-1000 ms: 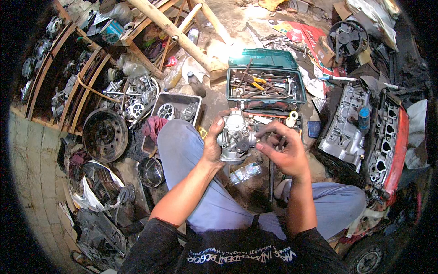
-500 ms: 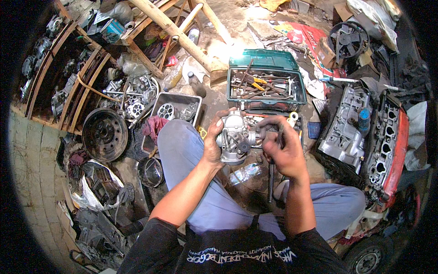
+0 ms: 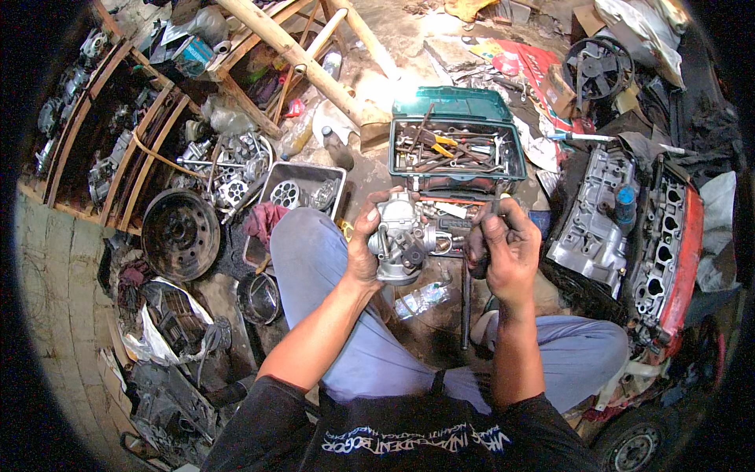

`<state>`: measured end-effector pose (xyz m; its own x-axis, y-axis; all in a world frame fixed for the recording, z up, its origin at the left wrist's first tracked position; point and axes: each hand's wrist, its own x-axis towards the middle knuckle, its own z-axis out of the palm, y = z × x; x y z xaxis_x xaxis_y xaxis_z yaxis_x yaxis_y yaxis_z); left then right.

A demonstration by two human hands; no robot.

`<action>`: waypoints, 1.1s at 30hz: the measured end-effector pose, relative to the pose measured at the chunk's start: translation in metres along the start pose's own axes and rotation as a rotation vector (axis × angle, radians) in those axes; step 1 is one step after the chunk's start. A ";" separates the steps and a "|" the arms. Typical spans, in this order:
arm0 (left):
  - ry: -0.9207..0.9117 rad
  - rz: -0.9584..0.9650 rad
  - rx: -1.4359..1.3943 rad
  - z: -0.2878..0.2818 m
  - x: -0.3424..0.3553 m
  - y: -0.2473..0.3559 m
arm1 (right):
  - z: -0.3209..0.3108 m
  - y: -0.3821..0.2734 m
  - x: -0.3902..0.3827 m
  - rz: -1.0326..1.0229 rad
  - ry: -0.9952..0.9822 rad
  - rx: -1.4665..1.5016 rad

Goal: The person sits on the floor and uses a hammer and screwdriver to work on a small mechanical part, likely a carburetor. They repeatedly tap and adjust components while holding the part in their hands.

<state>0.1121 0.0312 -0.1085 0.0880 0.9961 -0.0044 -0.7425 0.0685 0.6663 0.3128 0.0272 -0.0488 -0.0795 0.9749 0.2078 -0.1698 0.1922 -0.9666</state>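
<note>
My left hand (image 3: 363,250) is wrapped round the left side of a silver metal carburetor (image 3: 403,236), holding it up between my knees. The carburetor's rounded cap points away from me, and a ringed opening faces right. My right hand (image 3: 510,256) is raised just to the right of it, apart from it. Its blackened fingers are curled and closed; what they hold, if anything, is too dark to make out. Below that hand a dark rod (image 3: 465,315) points toward me. A clear plastic packet (image 3: 422,299) lies on the ground beneath the carburetor.
Ahead is an open green toolbox (image 3: 458,177) full of hand tools. A grey tray (image 3: 334,177) with metal parts stands left of it, near a wheel rim (image 3: 181,234). At right lie a silver engine cover (image 3: 595,216) and a cylinder head (image 3: 654,275). Bamboo poles (image 3: 314,67) lean ahead left.
My right hand has drawn away from the carburetor's right-hand opening, to the right, with its fingers curled up. My left hand and the carburetor have shifted only slightly.
</note>
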 end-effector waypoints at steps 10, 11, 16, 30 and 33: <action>0.004 -0.005 -0.009 -0.001 0.000 -0.001 | -0.009 0.008 0.006 0.091 0.028 0.276; 0.004 -0.007 -0.008 -0.002 0.001 -0.001 | -0.010 0.007 0.006 0.111 0.023 0.346; -0.036 -0.030 -0.017 -0.001 0.000 -0.001 | -0.014 -0.005 0.007 0.170 -0.012 0.670; -0.324 -0.382 -0.050 -0.004 -0.012 -0.012 | -0.011 0.015 0.010 0.021 0.258 0.690; -0.379 -0.432 0.012 -0.009 -0.013 -0.023 | -0.004 0.022 0.010 0.065 0.388 0.730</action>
<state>0.1221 0.0175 -0.1300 0.6151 0.7883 -0.0123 -0.5791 0.4623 0.6715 0.3126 0.0417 -0.0685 0.2103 0.9768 -0.0407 -0.7822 0.1432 -0.6063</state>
